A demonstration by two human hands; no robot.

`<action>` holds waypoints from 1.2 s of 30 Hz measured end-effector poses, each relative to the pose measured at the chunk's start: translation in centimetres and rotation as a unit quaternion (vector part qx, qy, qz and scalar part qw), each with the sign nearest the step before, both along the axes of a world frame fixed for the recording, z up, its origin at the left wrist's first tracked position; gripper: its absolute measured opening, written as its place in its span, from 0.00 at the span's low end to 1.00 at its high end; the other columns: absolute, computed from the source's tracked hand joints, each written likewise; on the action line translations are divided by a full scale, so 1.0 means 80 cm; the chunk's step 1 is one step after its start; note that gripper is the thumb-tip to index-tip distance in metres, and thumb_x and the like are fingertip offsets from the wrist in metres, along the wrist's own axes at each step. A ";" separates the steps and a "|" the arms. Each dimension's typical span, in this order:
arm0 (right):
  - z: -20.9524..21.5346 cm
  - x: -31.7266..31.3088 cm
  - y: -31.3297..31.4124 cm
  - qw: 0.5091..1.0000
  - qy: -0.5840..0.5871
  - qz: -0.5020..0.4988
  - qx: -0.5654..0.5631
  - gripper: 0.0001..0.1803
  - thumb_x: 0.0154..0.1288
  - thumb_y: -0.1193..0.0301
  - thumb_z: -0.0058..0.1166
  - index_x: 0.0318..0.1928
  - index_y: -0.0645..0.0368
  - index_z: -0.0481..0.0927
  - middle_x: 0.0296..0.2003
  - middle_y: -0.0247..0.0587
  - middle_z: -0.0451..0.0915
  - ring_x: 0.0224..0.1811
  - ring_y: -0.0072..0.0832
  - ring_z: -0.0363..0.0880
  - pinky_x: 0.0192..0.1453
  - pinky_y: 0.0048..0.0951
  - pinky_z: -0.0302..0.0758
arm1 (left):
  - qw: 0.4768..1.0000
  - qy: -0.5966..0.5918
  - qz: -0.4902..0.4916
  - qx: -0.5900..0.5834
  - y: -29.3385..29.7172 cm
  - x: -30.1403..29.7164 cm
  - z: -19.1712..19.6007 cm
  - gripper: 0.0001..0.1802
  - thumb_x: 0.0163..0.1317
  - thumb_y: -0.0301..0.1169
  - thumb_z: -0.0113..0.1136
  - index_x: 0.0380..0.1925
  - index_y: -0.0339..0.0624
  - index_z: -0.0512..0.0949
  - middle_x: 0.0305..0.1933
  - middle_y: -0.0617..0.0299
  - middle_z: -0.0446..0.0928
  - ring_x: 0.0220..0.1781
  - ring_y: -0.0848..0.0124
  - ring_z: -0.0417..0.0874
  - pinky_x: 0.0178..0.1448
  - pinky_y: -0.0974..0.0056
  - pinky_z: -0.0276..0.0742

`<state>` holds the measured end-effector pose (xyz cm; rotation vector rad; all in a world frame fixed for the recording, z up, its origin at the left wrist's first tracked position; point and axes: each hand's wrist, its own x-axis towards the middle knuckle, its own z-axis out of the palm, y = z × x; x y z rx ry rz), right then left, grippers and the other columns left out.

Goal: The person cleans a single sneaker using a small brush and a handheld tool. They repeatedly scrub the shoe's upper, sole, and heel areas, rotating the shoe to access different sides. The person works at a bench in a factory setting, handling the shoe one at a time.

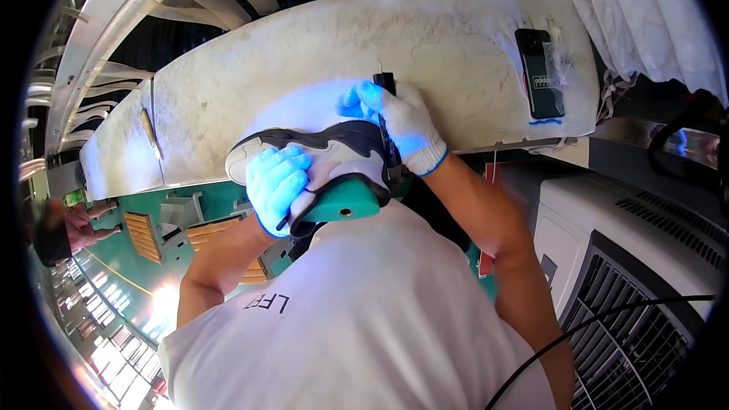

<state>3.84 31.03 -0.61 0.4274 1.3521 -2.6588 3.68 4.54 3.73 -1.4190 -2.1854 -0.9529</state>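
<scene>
At the near edge of the pale bench (319,53), left fingers (285,175) grip a shoe (338,161), right fingers (370,96) a dark tool (385,82) beside it, seemingly mid-work, where the next move calls for steadiness.

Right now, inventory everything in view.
shoe: 1, white and black, centre
foot form: 1, green, inside shoe
handheld tool: 1, black, right of shoe
worktop: 1, off-white, upper centre
phone: 1, dark, worktop's right
small tool: 1, brown, worktop's left
curtain: 1, white, upper right
machine: 1, pale grey, lower right
slatted panels: 2+, brown, left
shirt: 1, white, bottom
left hand: 1, blue-lit glove, on shoe
right hand: 1, white glove, on handheld tool
</scene>
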 end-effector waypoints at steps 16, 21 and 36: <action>0.019 -0.014 0.012 0.972 0.016 0.153 0.176 0.18 0.80 0.60 0.65 0.41 0.64 0.91 0.33 0.29 0.85 0.36 0.18 0.79 0.46 0.28 0.77 | 0.998 0.057 -0.012 0.009 -0.004 0.001 -0.008 0.15 0.50 0.36 0.75 0.34 0.38 0.86 0.45 0.47 0.91 0.48 0.47 0.94 0.46 0.49 0.85; 0.048 -0.029 0.009 0.921 0.007 0.273 0.279 0.14 0.76 0.64 0.67 0.39 0.64 0.89 0.31 0.29 0.84 0.34 0.20 0.79 0.43 0.32 0.78 | 1.000 -0.012 -0.018 -0.004 -0.018 0.012 -0.020 0.20 0.52 0.38 0.78 0.41 0.37 0.88 0.52 0.46 0.92 0.52 0.45 0.94 0.49 0.45 0.87; -0.011 -0.033 0.031 0.995 -0.016 -0.069 0.067 0.20 0.77 0.54 0.71 0.34 0.57 0.86 0.25 0.30 0.80 0.26 0.18 0.74 0.32 0.27 0.71 | 0.998 0.066 0.022 0.003 0.004 0.030 0.005 0.30 0.65 0.42 0.83 0.59 0.37 0.80 0.57 0.44 0.87 0.54 0.44 0.91 0.59 0.42 0.84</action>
